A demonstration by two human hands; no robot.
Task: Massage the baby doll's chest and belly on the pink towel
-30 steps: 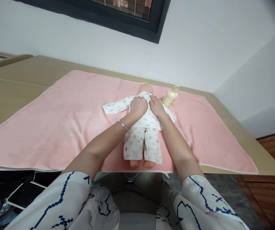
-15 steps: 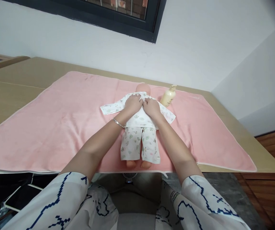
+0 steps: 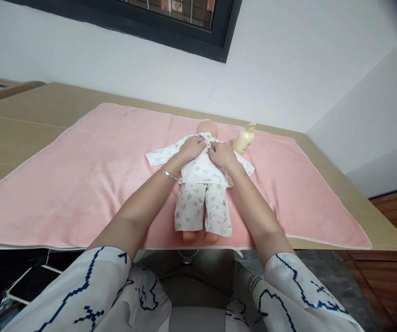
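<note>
A baby doll lies on its back with its feet toward me. It wears a white printed top with long sleeves spread out and matching trousers. At the top's neckline, my left hand is closed with its fingers pinching the cloth. Just beside it, my right hand also grips the front of the top near the collar. The fingertips and any fastening between them are too small to make out.
Under the doll a pink blanket covers much of the wooden table. A pale yellow pump bottle stands right of the doll's head. Behind the table are a white wall and a dark window frame.
Both hands remain at the collar. My right hand has turned slightly and its wrist has shifted a little to the right; my left wrist has moved slightly left.
</note>
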